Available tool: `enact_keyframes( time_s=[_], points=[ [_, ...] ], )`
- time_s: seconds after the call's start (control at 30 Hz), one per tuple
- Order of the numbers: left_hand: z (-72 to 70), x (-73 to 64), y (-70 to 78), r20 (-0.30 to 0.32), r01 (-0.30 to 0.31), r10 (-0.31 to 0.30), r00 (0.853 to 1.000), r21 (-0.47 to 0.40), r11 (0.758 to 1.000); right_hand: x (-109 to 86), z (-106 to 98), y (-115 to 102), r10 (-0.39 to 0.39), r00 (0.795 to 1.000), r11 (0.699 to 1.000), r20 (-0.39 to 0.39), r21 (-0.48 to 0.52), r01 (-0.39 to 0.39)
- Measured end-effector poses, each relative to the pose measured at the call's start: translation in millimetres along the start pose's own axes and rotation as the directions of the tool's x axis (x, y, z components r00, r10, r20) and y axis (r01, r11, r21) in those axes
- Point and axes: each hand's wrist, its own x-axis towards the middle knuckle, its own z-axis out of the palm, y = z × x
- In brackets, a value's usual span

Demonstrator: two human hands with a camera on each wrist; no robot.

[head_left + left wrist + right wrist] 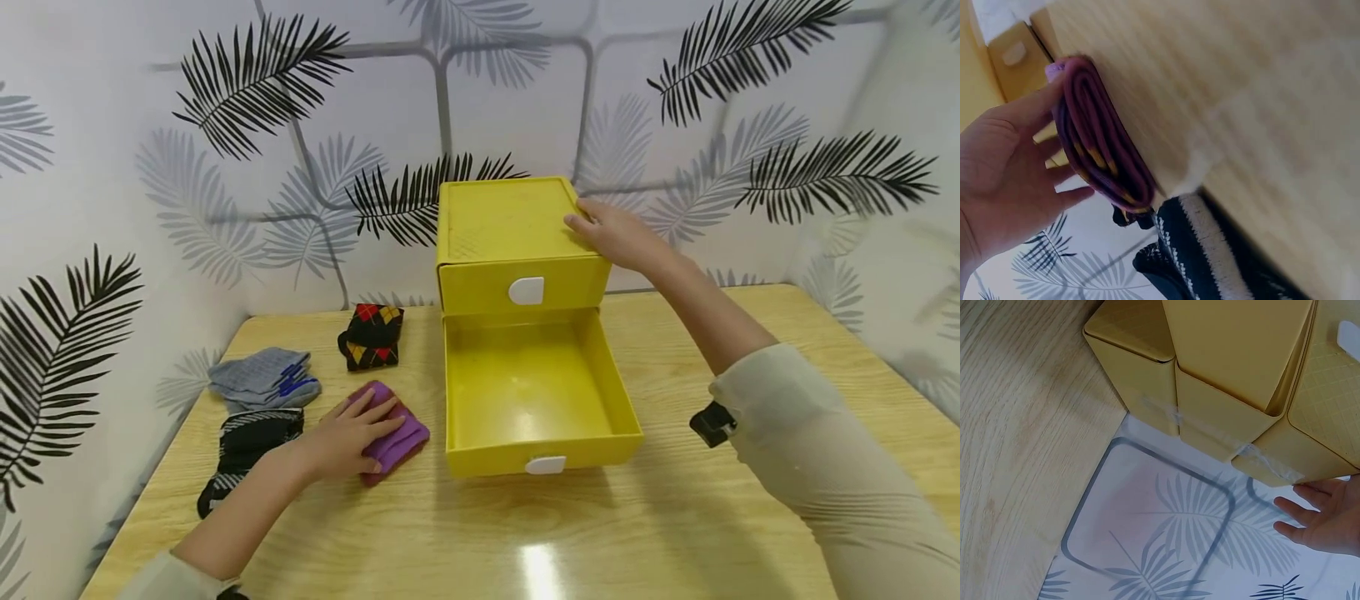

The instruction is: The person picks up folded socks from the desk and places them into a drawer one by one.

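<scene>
The folded purple socks (405,432) lie on the table (375,546), left of the lower drawer (487,463), under the left hand (352,439); its fingers are spread, laid nearly straight over the bundle with the thumb at its near edge, and are not curled round it. Taken up by the top fold alone, the bundle could well unroll, since the left wrist view shows its layers stacked loosely at the end. The right hand (611,233), fingers extended and gripping nothing, rests on the top right edge of the yellow drawer box (517,218); so light a touch might slip and let the box shift if the drawer is knocked. With that drawer pulled far out, weight on its front could tip the box forward. The drawer's left wall stands between the socks and its inside, and a low sideways move would probably catch on it. The patterned socks (375,337) sit just beyond the bundle, the grey socks (258,377) farther left, and the black socks (251,442) beside the left forearm, which could brush them aside.
</scene>
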Motion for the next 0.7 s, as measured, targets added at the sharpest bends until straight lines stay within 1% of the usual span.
enact_keyframes(
  time_s=[0.07, 0.13, 0.17, 0.23, 0.27, 0.33, 0.37, 0.4, 0.43, 0.47, 0.5, 0.53, 0.57, 0.63, 0.7],
  points=[
    [-4.7, 5.2, -4.8, -0.020, -0.060, 0.061, 0.998, 0.056, 0.997, 0.0, -0.7, 0.4, -0.004, 1.000, 1.000, -0.003, 0.001, 0.004],
    [-7.4, 9.1, -8.9, -0.031, -0.077, 0.079, 0.996, 0.075, 0.994, 0.1, -0.8, 0.6, -0.003, 1.000, 1.000, -0.003, 0.005, 0.003],
    [-8.0, 10.6, -11.1, -0.034, -0.078, 0.080, 0.996, 0.066, 0.995, 0.4, -0.9, 0.5, -0.004, 1.000, 1.000, -0.003, 0.007, 0.004],
    [-9.1, 12.8, -16.0, -0.028, -0.081, 0.080, 0.996, -0.005, 0.997, 0.8, -0.9, 0.6, -0.007, 1.000, 1.000, -0.005, 0.008, 0.007],
    [-9.5, 13.3, -18.3, -0.020, -0.080, 0.079, 0.997, -0.064, 0.995, 0.8, -0.9, 0.6, -0.007, 1.000, 1.000, -0.006, 0.011, 0.008],
    [-9.8, 13.5, -22.4, -0.020, -0.073, 0.071, 0.997, -0.198, 0.977, 0.8, -0.9, 0.5, -0.008, 1.000, 1.000, -0.006, 0.012, 0.009],
    [-9.8, 13.5, -24.0, -0.039, -0.072, 0.064, 0.997, -0.262, 0.962, 0.8, -0.9, 0.3, -0.009, 1.000, 1.000, -0.006, 0.012, 0.009],
    [-9.3, 13.7, -25.2, -0.065, -0.063, 0.044, 0.997, -0.310, 0.949, 0.8, -0.8, 0.3, -0.009, 1.000, 1.000, -0.006, 0.012, 0.009],
    [-8.4, 13.8, -25.5, -0.096, -0.040, 0.007, 0.995, -0.346, 0.937, 0.7, -0.8, 0.1, -0.007, 1.000, 1.000, -0.006, 0.014, 0.007],
    [-7.1, 14.3, -25.6, -0.132, -0.013, -0.039, 0.990, -0.370, 0.929, 0.5, -0.6, 0.1, -0.007, 1.000, 1.000, -0.007, 0.014, 0.007],
    [-5.6, 15.3, -25.3, -0.167, 0.025, -0.096, 0.981, -0.388, 0.921, 0.2, -0.6, 0.1, -0.006, 1.000, 1.000, -0.006, 0.015, 0.006],
    [-3.9, 16.5, -25.1, -0.197, 0.068, -0.159, 0.968, -0.401, 0.913, 0.0, -0.7, 0.1, -0.003, 1.000, 1.000, -0.006, 0.016, 0.004],
    [-2.1, 17.8, -24.7, -0.213, 0.117, -0.222, 0.952, -0.416, 0.902, -0.2, -0.7, 0.1, -0.003, 1.000, 1.000, -0.007, 0.017, 0.003],
    [0.8, 20.2, -23.5, -0.205, 0.214, -0.331, 0.921, -0.442, 0.871, -0.7, -0.6, 0.4, -0.002, 1.000, 1.000, -0.010, 0.021, 0.003],
    [2.8, 22.4, -22.7, -0.185, 0.274, -0.399, 0.898, -0.474, 0.837, -1.1, -0.4, 0.6, -0.003, 1.000, 1.000, -0.011, 0.027, 0.003]
  ],
)
